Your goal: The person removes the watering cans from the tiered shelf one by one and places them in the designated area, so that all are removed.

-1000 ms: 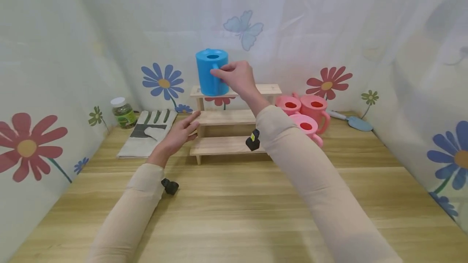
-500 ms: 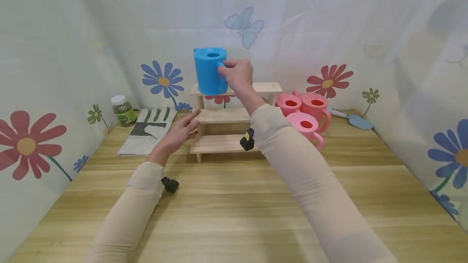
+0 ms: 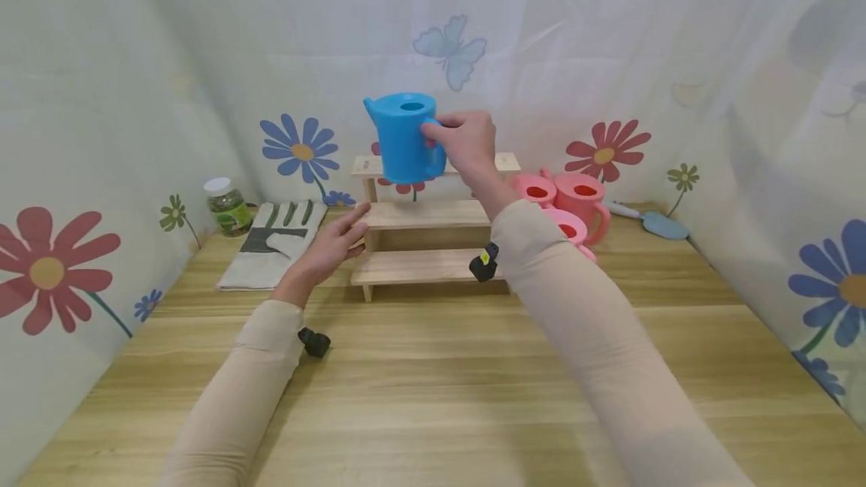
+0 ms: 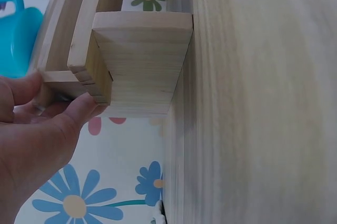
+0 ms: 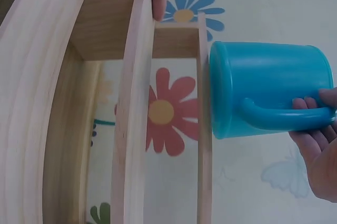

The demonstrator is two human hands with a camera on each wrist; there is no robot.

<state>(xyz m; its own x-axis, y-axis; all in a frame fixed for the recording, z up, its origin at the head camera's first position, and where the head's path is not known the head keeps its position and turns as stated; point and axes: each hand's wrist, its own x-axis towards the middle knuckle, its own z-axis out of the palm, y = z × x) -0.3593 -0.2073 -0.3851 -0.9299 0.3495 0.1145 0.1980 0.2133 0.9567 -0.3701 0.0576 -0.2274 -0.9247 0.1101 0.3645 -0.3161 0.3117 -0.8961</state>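
Note:
My right hand point(image 3: 468, 143) pinches the handle of a blue watering can point(image 3: 406, 137), upright at the top tier of a three-tier wooden stand point(image 3: 426, 265). The can's spout points left, and a round hole shows in its top. In the right wrist view, the watering can's base point(image 5: 221, 89) lies close to the top board; I cannot tell whether they touch. My left hand point(image 3: 329, 248) holds the left end of the stand's middle board. In the left wrist view, the fingers point(image 4: 79, 109) lie on both sides of that board end.
Three pink watering cans point(image 3: 575, 198) stand together right of the stand, partly behind my right sleeve. A blue-bladed trowel point(image 3: 663, 225) lies farther right. Left of the stand are a grey-and-white glove point(image 3: 253, 269) and a lidded jar point(image 3: 230, 209). A flowered curtain point(image 3: 304, 43) hangs behind.
The blue watering can has turned so its spout swings out to the left and its handle to the right. It has shifted slightly right with my right hand. My left hand keeps its place.

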